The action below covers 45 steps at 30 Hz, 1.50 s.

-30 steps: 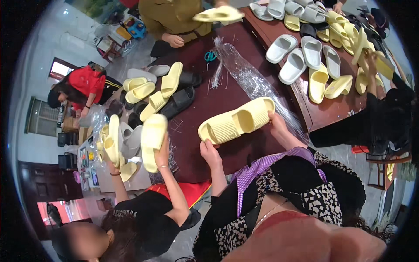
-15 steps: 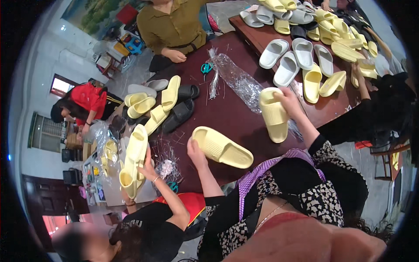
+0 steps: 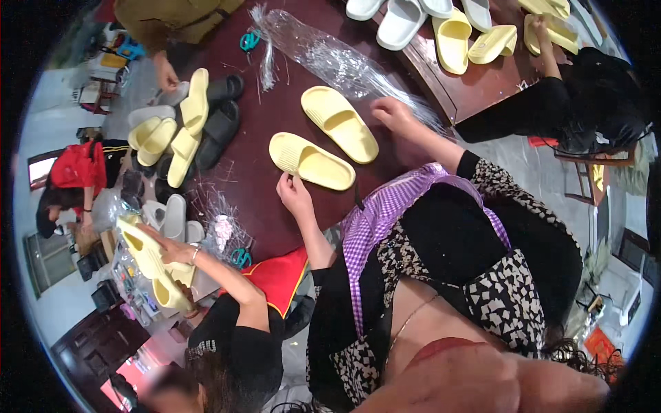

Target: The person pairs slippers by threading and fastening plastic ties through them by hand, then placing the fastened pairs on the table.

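A worker's two hands rest at a pair of yellow slides laid side by side on a dark red table (image 3: 275,124). The near slide (image 3: 311,161) lies close to the table's near edge, the far slide (image 3: 339,124) just beyond it, almost touching. The left hand (image 3: 295,195) sits at the heel of the near slide, fingers loosely curled and grasping nothing that can be seen. The right hand (image 3: 392,113) lies beside the toe of the far slide, at the edge of a crumpled clear plastic sheet (image 3: 330,58); whether its fingers pinch the plastic cannot be told.

Judging from the layout, both slides are set down and paired, neither yet wrapped or bagged; the plastic lies apart from them, toward the far edge.

At the table's left edge lies a heap of yellow, grey and black slides (image 3: 182,134). A co-worker's hand (image 3: 172,251) at the lower left holds another yellow pair (image 3: 148,265). More slides (image 3: 451,31) cover a second table at the upper right, where another person's arm (image 3: 551,65) reaches.

The fisheye rim cuts off the far tables, and the worker's apron (image 3: 392,227) hides the near edge. The small clutter by the teal scissors (image 3: 241,258) is hard to make out.
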### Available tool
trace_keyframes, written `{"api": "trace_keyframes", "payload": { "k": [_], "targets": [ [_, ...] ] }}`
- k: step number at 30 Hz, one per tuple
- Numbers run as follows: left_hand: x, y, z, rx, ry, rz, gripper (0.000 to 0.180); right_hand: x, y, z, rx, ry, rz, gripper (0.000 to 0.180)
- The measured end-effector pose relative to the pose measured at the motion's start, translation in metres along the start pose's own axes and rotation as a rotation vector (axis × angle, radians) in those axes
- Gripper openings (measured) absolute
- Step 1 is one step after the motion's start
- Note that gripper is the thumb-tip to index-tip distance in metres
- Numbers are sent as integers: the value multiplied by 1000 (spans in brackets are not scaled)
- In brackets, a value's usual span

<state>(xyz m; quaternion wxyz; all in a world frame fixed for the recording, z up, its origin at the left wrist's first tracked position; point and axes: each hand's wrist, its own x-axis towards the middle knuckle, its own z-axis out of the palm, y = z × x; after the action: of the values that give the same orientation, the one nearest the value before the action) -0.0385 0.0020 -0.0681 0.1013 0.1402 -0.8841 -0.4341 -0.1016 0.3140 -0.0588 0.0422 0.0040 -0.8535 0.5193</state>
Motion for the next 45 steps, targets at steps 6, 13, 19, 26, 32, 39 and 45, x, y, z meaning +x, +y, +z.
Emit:
{"api": "trace_keyframes", "payload": {
  "k": [6, 13, 19, 26, 32, 39, 45],
  "targets": [
    [-38, -43, -2, -91, -36, -119, 32, -44, 52, -39, -215, 53, 158, 21],
    [-32, -22, 18, -260, -137, -148, 28, 12, 60, -18, -249, 96, 69, 19],
    [-42, -6, 24, -268, -262, -44, 28, 64, 53, 24, -487, 121, -47, 18],
    [-59, -13, 22, -275, -316, -185, 28, 61, 50, 39, -602, 126, 11, 19],
    [-55, -14, 18, -313, -386, -170, 27, 73, 58, 43, -606, 156, -34, 14],
    [-49, -11, 40, -326, -420, -137, 26, 65, 61, 30, -605, 143, -15, 13],
    [-55, -5, 33, -262, -500, -129, 28, 59, 42, 33, -654, -18, -28, 15]
  ]
}}
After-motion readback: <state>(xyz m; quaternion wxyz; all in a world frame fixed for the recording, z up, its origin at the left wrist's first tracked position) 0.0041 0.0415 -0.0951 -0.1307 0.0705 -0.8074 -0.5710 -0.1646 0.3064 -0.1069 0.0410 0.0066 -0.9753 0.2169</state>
